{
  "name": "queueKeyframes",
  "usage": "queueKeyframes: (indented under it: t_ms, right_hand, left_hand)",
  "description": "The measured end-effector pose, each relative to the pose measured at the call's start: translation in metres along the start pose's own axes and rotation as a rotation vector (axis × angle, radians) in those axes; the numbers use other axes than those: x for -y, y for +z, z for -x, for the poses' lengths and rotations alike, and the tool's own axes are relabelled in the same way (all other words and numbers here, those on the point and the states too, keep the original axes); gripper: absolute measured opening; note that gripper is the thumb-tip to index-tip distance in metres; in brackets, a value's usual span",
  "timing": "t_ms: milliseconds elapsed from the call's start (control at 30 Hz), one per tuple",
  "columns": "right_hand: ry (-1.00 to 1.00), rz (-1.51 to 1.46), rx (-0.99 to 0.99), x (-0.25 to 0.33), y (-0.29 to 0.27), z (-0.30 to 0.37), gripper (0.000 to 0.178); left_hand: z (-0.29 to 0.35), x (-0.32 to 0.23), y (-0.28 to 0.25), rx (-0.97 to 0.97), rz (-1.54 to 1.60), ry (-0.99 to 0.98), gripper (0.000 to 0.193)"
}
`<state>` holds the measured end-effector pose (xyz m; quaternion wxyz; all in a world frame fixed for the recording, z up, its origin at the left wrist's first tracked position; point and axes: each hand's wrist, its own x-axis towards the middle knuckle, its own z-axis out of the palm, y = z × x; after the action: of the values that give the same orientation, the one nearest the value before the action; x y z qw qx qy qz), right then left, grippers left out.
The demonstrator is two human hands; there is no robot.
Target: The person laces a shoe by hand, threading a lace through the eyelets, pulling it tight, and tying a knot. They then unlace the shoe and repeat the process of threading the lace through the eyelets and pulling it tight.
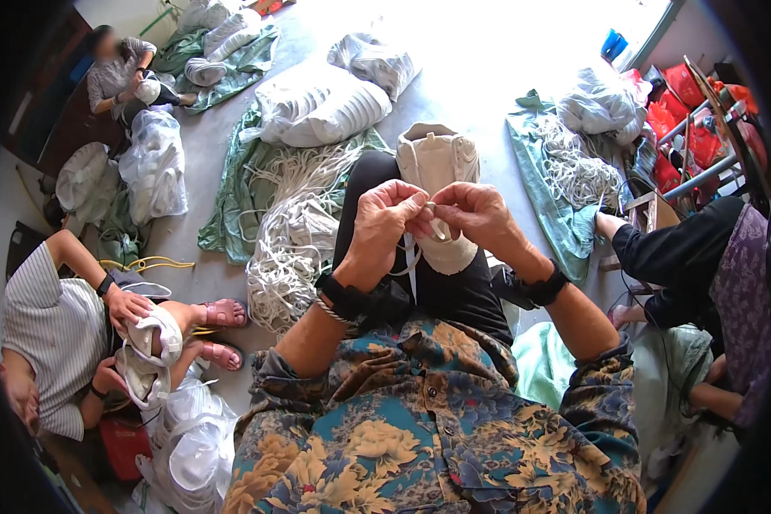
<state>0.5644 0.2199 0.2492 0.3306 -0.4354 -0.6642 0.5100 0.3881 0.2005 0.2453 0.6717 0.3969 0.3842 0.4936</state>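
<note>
My left hand (384, 224) and my right hand (478, 214) meet above my knee, fingertips pinched together on a thin white cord (411, 257) that hangs down between them. Behind the hands a cream-white fabric piece (437, 158) lies draped over my dark-trousered knee. Both wrists wear black bands. My floral sleeves come up from the lower edge.
A heap of white cords (287, 244) lies on a green sheet (231, 197) to my left, with full white sacks (317, 107) beyond. A seated person (56, 325) at left handles white fabric. Another person (711, 265) sits at right beside more cords (578, 167).
</note>
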Motion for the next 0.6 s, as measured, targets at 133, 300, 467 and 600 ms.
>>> queueKeyframes:
  t_ms: [133,300,467,600]
  right_hand:
    - [0.119,-0.214,0.102,-0.002,-0.014,-0.001,0.018]
    - [0.161,-0.271,0.095,0.006,-0.037,-0.025,0.018]
    - [0.16,-0.098,0.256,0.041,-0.047,-0.054,0.019]
    - [-0.714,0.142,0.156,0.133,-0.055,-0.073,0.024]
  left_hand:
    - [0.004,0.0,0.007,-0.015,0.073,-0.008,0.011]
    - [0.026,0.04,0.015,0.13,-0.765,0.487,0.02]
    - [0.023,0.082,0.032,0.364,-1.226,0.705,0.035]
    - [0.017,0.09,0.03,0.445,-1.224,0.6,0.036]
